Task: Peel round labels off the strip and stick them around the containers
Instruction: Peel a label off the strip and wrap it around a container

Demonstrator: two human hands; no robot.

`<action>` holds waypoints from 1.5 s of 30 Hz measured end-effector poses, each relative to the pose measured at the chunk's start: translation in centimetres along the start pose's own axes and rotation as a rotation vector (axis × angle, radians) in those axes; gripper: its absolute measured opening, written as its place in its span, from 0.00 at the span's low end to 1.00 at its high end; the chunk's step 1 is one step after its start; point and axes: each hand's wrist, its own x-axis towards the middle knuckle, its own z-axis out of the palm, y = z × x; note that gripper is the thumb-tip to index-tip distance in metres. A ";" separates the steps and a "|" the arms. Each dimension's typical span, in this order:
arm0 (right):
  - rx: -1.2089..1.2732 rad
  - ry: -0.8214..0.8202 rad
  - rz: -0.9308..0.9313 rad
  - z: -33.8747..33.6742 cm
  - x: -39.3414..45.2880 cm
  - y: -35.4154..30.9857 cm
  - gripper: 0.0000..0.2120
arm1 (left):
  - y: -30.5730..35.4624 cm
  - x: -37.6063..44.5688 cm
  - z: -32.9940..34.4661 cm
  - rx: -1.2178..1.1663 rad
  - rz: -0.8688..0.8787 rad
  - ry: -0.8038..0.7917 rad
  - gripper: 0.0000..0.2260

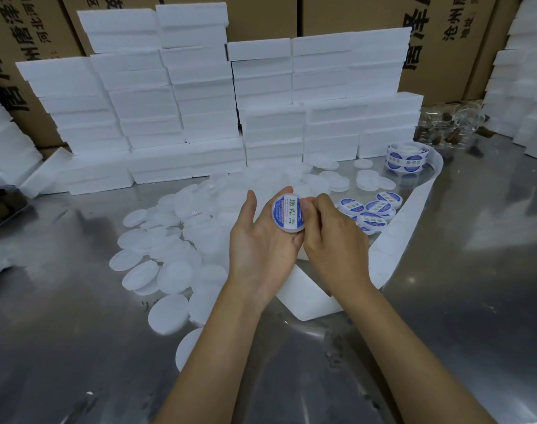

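A round translucent container (287,213) with a blue and white round label on its face lies in the palm and fingers of my left hand (262,240), which cups it from below. My right hand (331,237) has its fingers curled at the container's right edge, thumb pressing on the label. A white backing strip (420,203) curves from under my hands to the label roll (406,157) at the back right. Several labelled containers (372,211) are heaped just right of my hands.
Several unlabelled white round containers (169,258) are scattered over the shiny metal table (475,270) left of and behind my hands. White foam boxes (206,117) are stacked along the back, with cardboard cartons (444,41) behind them. A clear bag (453,127) sits at the far right.
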 end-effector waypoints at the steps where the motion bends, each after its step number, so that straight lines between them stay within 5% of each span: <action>1: 0.012 0.001 0.018 0.0 -0.1 -0.1 0.17 | -0.1 0.0 0.1 0.011 0.004 -0.004 0.24; 6: -0.030 0.025 0.143 -0.1 -0.4 -0.9 0.28 | -1.2 -0.2 1.1 0.126 0.023 -0.003 0.27; 13: 0.049 0.163 0.168 -0.1 0.6 0.3 0.22 | -1.9 -0.1 1.3 0.199 0.037 -0.038 0.22; 16: 0.055 0.110 0.143 0.1 0.5 0.4 0.21 | -2.1 0.5 0.8 0.285 0.080 0.003 0.13; 20: 0.054 -0.027 0.125 0.3 0.0 0.3 0.25 | -1.7 0.9 0.2 0.361 0.181 0.056 0.14; 25: 0.379 -0.207 0.152 0.5 0.3 -0.1 0.22 | -1.5 0.9 -0.2 0.664 0.318 0.106 0.11; 30: 0.495 -0.161 0.378 0.0 1.4 0.4 0.23 | -1.3 0.6 -0.6 0.916 0.324 0.035 0.22; 33: 0.729 -0.062 0.725 -0.9 2.7 1.9 0.24 | -1.1 0.5 -0.9 0.930 0.352 0.083 0.25; 37: 1.196 -0.007 1.067 -1.9 3.5 4.4 0.21 | -0.2 0.7 -0.8 0.761 0.388 0.154 0.17; 41: 1.436 0.017 1.185 -2.2 3.4 5.6 0.17 | 0.7 0.8 -1.0 0.445 0.289 0.177 0.13; 45: 1.388 0.025 1.210 -2.7 3.5 5.8 0.14 | 1.4 0.7 -1.5 0.376 0.274 0.206 0.12</action>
